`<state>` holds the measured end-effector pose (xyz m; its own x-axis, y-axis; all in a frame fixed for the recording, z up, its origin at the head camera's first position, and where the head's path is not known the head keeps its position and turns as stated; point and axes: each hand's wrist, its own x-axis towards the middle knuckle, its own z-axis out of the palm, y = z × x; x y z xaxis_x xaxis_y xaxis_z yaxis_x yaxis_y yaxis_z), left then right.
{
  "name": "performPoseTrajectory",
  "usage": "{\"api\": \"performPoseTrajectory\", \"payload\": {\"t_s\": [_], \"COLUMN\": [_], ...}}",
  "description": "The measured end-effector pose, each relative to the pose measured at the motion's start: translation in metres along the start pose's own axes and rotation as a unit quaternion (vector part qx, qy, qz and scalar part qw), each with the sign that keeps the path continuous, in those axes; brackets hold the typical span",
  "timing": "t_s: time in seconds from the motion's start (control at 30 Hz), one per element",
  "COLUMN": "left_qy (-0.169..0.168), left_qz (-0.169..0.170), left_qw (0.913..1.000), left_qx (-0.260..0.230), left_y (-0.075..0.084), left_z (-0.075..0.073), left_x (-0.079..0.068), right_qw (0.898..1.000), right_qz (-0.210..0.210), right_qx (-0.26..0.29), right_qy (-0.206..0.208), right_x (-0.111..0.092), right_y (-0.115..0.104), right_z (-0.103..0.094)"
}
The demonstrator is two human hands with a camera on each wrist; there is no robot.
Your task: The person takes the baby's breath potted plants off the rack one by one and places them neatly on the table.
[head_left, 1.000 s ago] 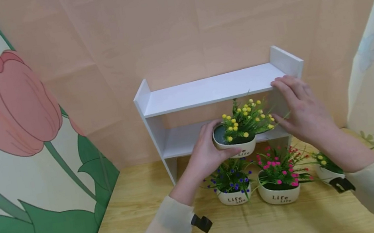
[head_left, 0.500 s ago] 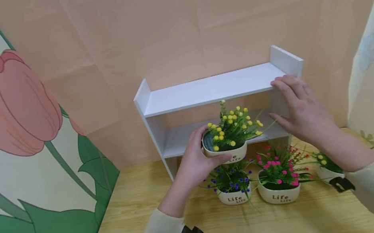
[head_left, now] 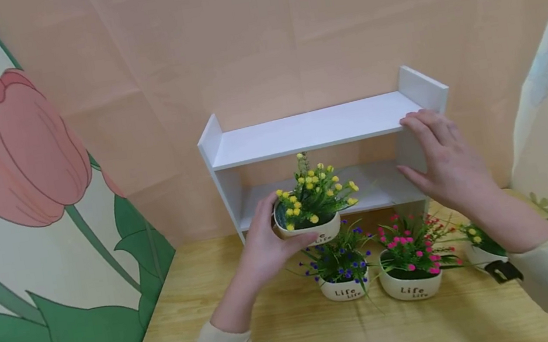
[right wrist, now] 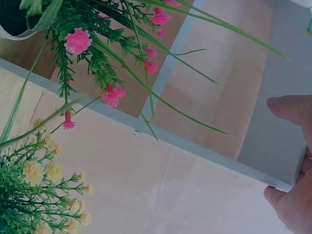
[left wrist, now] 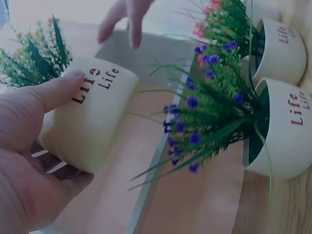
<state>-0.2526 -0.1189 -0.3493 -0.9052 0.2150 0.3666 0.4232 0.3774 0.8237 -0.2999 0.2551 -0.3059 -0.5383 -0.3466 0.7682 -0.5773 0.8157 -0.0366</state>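
My left hand (head_left: 269, 248) holds a cream oval flowerpot (head_left: 318, 233) lettered "Life", filled with yellow artificial flowers (head_left: 316, 185). In the left wrist view, the thumb lies over the lettering and the fingers go around the pot's other side. The pot is raised in front of a white two-tier shelf (head_left: 300, 131). My right hand (head_left: 448, 160) grips the shelf's upper right corner, fingers over the top board's front edge and thumb (right wrist: 287, 108) on the inner side. Below the held pot stands a blue-flowered pot (head_left: 345, 289), beside a pink-flowered pot (head_left: 412, 287).
Another yellow-flowered pot (head_left: 478, 255) stands at the right, partly behind the right forearm. All three standing pots are on the wooden table (head_left: 192, 301) before the shelf. A peach backdrop (head_left: 244, 39) hangs behind, and a tulip-print panel (head_left: 14, 174) is at the left.
My left hand has carried the yellow-flowered pot leftward and slightly down, from above the blue-flowered pot to its upper left. The right hand stays at the shelf corner.
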Motion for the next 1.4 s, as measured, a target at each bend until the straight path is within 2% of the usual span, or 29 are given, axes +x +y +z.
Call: {"api": "performPoseTrajectory", "payload": {"t_s": [0.23,0.53,0.93,1.4], "left_qy": [0.026,0.034,0.046,0.052], "left_qz": [0.008,0.027,0.021,0.001], "left_qw": [0.9996,0.9984,0.9986,0.9987], "left_qx": [-0.006,-0.035,-0.019,-0.001], "left_y": [-0.007,-0.017,-0.028,-0.029], "left_z": [-0.019,-0.033,-0.053,-0.061], "left_x": [-0.01,-0.02,-0.035,-0.046], "right_qw": [1.0,1.0,1.0,1.0], "right_qz": [0.003,0.009,0.006,0.002], "right_qx": [0.001,-0.003,0.006,0.004], "right_qy": [-0.004,-0.005,0.0,0.005], "right_x": [0.001,0.001,0.001,0.0], "right_y": [0.0,-0.001,-0.002,-0.001], "right_z": [-0.001,-0.002,-0.001,0.0]}}
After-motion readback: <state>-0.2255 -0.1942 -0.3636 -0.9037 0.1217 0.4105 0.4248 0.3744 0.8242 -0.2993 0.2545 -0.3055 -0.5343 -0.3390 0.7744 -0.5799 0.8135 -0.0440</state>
